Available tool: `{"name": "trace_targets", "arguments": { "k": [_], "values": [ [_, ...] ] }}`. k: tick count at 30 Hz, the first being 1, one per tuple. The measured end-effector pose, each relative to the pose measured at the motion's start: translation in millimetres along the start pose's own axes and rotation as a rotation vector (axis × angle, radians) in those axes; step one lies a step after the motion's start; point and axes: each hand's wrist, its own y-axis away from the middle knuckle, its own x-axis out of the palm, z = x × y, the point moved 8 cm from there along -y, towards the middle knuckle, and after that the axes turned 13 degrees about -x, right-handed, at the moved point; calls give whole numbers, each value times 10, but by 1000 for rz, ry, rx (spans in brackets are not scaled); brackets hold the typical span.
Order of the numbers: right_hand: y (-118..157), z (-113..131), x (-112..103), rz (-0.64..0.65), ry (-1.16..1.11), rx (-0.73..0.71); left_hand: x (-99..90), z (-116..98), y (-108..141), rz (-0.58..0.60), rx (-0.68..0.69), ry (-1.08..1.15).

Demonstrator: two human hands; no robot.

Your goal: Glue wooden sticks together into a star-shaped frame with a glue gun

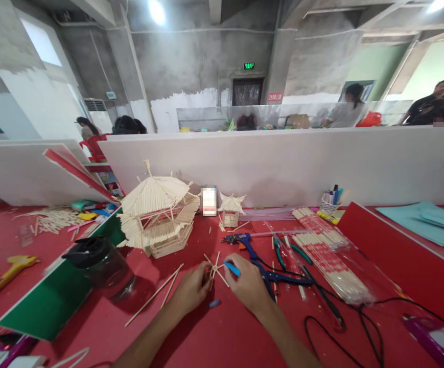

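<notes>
My left hand [191, 287] has its fingers closed on the near-left side of a small star-shaped frame of wooden sticks [214, 268], on the red tabletop. In my right hand [250, 281] is a blue pen [231, 268], its tip pointing left toward the star's middle; whether it touches the sticks I cannot tell. A small dark blue cap-like piece [214, 303] lies between my wrists. Loose thin sticks [155, 295] rest left of my left hand. Beyond my hands stand a large stick-built pavilion model [160, 214] and a smaller one [231, 209].
Right of my hands lie a blue glue gun [247, 240], green-handled pliers [280, 254], bagged stick bundles [331, 260] and black cables [363, 327]. A dark water bottle [107, 271] and green board [49, 301] stand left. A white partition [283, 163] closes the back; people are beyond.
</notes>
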Motion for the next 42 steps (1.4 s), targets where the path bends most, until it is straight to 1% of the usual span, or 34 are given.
{"name": "trace_targets", "arguments": {
  "k": [9, 15, 21, 32, 37, 42],
  "values": [
    [-7, 41, -56, 0, 24, -23, 3, -4, -1, -5, -4, 9],
    [-14, 45, -116, -31, 65, -49, -4, -6, 11, -18, 3, 6],
    [-9, 13, -112, -24, 76, -42, -20, -20, 17, -17, 3, -3],
    [-8, 0, -103, 7, 106, -35, -38, -34, 28, -12, -24, 3],
    [-16, 19, -117, 1, 116, -41, -47, -48, 28, -10, -20, -5],
    [-17, 16, -80, 33, 120, -53, -48, -44, 17, -17, -22, -13]
  ]
}}
